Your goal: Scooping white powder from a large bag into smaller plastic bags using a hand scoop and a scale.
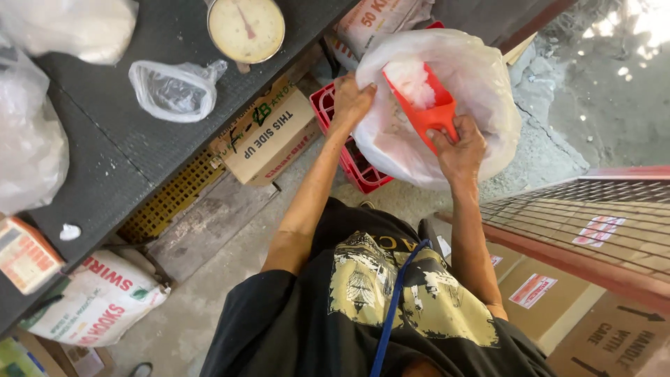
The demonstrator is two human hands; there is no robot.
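Scoop (422, 98), red plastic, loaded with white powder, sits inside the big white bag (481, 84) over the red crate (349, 157). Right hand (457, 150) pinches its handle; left hand (351, 98) clamps the bag's rim open. Scooping step; lifting out calls for a level scoop.

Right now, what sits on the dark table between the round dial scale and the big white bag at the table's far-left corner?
In the head view, a small crumpled clear plastic bag lies on the dark table between the round dial scale and the big white bag.
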